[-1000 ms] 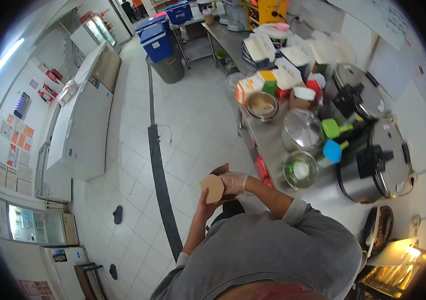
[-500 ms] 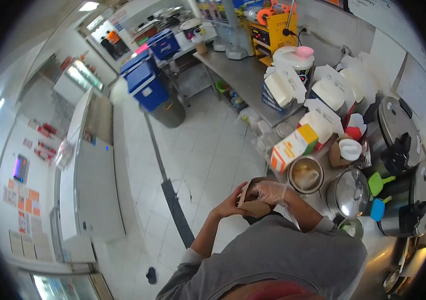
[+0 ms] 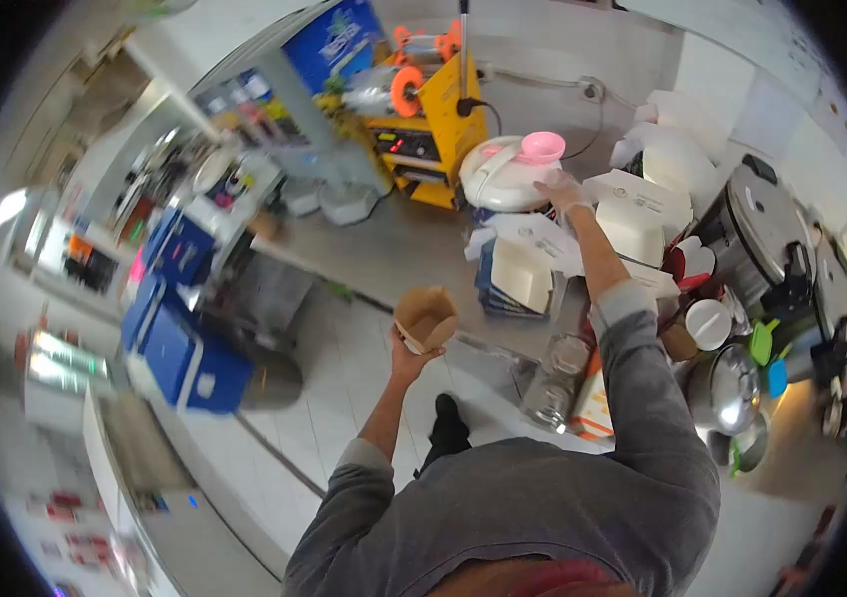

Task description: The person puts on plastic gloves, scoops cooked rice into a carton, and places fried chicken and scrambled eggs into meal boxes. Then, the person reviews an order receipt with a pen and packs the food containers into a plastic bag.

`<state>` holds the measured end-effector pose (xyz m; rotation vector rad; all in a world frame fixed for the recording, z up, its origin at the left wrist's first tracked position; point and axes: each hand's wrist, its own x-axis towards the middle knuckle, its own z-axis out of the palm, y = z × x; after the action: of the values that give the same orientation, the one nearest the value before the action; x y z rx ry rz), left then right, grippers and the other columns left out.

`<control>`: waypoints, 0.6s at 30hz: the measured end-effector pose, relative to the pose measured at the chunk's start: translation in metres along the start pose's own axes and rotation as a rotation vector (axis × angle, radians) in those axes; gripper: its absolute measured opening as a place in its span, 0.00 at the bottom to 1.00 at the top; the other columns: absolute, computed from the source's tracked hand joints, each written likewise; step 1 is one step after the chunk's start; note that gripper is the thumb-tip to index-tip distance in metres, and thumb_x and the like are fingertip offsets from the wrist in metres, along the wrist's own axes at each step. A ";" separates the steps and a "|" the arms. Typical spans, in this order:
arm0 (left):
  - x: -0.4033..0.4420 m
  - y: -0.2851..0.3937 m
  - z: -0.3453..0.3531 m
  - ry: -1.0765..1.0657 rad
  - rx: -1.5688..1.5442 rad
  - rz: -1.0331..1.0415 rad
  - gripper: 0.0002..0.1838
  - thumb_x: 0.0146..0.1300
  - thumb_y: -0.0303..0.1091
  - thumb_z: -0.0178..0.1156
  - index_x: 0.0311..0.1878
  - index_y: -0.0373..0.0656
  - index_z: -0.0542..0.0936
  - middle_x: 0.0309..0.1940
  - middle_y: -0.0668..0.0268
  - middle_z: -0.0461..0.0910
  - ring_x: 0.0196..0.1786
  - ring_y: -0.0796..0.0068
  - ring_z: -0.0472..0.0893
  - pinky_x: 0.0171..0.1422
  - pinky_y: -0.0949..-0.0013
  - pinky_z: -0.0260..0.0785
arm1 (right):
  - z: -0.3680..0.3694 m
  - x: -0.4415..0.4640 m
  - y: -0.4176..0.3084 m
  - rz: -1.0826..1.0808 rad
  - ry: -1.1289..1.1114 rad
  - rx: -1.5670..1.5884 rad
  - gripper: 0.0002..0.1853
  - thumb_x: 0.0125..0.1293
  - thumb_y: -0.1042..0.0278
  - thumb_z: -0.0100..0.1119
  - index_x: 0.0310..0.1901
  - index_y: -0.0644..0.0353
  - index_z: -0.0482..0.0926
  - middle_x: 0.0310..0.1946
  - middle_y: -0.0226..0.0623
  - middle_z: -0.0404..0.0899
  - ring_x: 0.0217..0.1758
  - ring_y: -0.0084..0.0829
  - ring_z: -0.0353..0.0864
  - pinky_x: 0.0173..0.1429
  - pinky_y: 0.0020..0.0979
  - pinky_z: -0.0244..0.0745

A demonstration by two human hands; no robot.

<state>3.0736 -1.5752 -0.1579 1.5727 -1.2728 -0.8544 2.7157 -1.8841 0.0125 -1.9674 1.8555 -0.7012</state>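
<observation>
My left hand (image 3: pixel 406 360) holds an open brown paper food box (image 3: pixel 427 320) from below, its mouth facing up towards me. My right hand (image 3: pixel 564 191), in a clear plastic glove, reaches across the counter to the right side of a white rice cooker (image 3: pixel 503 181). Its fingers are stretched out at the edge of the cooker's lid; whether they press on it is hard to see. On that lid sits a pink bowl-like piece (image 3: pixel 543 148). Below my right forearm stand stacked white food boxes (image 3: pixel 523 276), blue outside, with open flaps.
A yellow sealing machine (image 3: pixel 438 129) stands behind the rice cooker on the steel counter (image 3: pixel 393 244). At right are large pressure cookers (image 3: pixel 756 224), a steel pot (image 3: pixel 730 388) and a clear plastic container (image 3: pixel 555 383). Blue cooler boxes (image 3: pixel 194 348) stand at left.
My right hand has left the brown paper box and stretched forward to the rice cooker. My left hand still holds the box, now further forward. The view has turned towards the counter.
</observation>
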 end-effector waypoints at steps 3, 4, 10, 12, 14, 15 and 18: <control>0.091 -0.037 -0.020 -0.162 0.510 0.004 0.69 0.30 0.59 0.80 0.73 0.46 0.49 0.71 0.54 0.56 0.72 0.49 0.58 0.72 0.33 0.44 | 0.057 0.085 0.052 0.006 0.033 0.365 0.32 0.61 0.47 0.61 0.63 0.58 0.72 0.60 0.50 0.74 0.63 0.41 0.74 0.67 0.38 0.67; 0.124 -0.038 -0.025 -0.211 0.725 0.003 0.71 0.29 0.64 0.79 0.74 0.46 0.48 0.72 0.55 0.55 0.74 0.48 0.54 0.73 0.29 0.37 | 0.068 0.100 0.066 0.096 -0.026 0.540 0.31 0.62 0.50 0.61 0.63 0.56 0.71 0.60 0.50 0.74 0.61 0.40 0.75 0.66 0.38 0.69; 0.208 -0.074 -0.026 -0.684 1.009 0.216 0.76 0.28 0.77 0.69 0.77 0.48 0.42 0.77 0.57 0.46 0.79 0.51 0.35 0.71 0.25 0.19 | 0.051 0.070 0.068 -0.053 0.150 0.400 0.27 0.57 0.67 0.67 0.59 0.62 0.75 0.52 0.37 0.81 0.50 0.26 0.79 0.58 0.30 0.72; 0.210 -0.059 -0.035 -0.736 1.008 0.249 0.76 0.27 0.76 0.70 0.77 0.48 0.45 0.77 0.58 0.46 0.79 0.50 0.34 0.70 0.25 0.19 | 0.038 0.052 0.069 0.048 0.007 0.444 0.24 0.58 0.70 0.67 0.57 0.60 0.77 0.50 0.34 0.82 0.53 0.24 0.77 0.59 0.26 0.69; 0.225 -0.049 -0.046 -0.755 0.962 0.336 0.76 0.25 0.74 0.72 0.77 0.48 0.47 0.76 0.58 0.47 0.79 0.49 0.35 0.70 0.24 0.21 | 0.037 0.018 0.066 0.123 0.136 0.723 0.22 0.60 0.69 0.66 0.57 0.59 0.76 0.52 0.34 0.81 0.53 0.26 0.77 0.60 0.29 0.70; 0.235 -0.033 -0.058 -0.854 1.118 0.310 0.72 0.28 0.69 0.74 0.76 0.47 0.49 0.76 0.58 0.48 0.78 0.48 0.38 0.69 0.22 0.23 | 0.023 0.000 0.055 0.144 0.212 0.853 0.22 0.61 0.69 0.65 0.57 0.58 0.76 0.52 0.34 0.81 0.54 0.28 0.78 0.61 0.30 0.70; 0.293 -0.004 -0.076 -0.799 1.252 0.345 0.53 0.48 0.51 0.72 0.73 0.42 0.56 0.73 0.54 0.55 0.75 0.48 0.53 0.71 0.28 0.41 | -0.013 -0.038 0.028 0.208 0.562 1.524 0.18 0.64 0.65 0.60 0.55 0.60 0.76 0.50 0.36 0.80 0.56 0.33 0.76 0.61 0.40 0.72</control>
<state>3.2108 -1.8438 -0.1267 1.8080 -2.9364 -0.4136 2.6848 -1.8475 0.0028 -0.5781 0.9565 -1.9081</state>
